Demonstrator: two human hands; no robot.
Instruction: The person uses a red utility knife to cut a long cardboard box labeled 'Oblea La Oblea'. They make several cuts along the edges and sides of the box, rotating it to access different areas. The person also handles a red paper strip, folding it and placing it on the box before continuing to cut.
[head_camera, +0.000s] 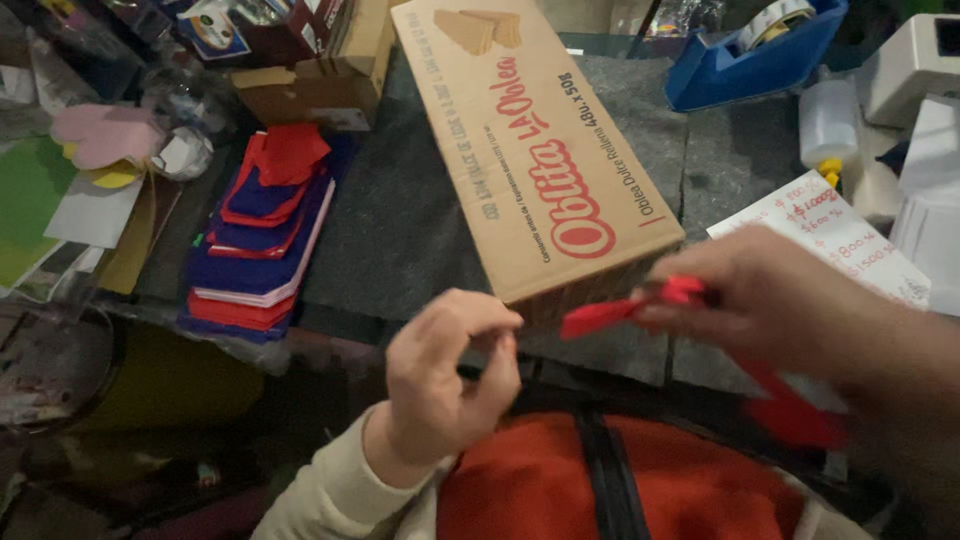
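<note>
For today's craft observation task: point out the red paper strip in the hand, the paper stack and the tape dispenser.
red paper strip (610, 313), head view, its middle
paper stack (262, 235), head view, top sheets
tape dispenser (735, 62), head view, blue body

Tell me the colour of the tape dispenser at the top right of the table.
The tape dispenser is blue, seen in the head view, the only one.

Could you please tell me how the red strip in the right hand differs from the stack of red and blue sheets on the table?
The thin red paper strip is single, narrow and held in the air by the right hand; the stack of red and blue sheets is many-layered, broad and lies flat on the table, untouched. Both show the same red.
</note>
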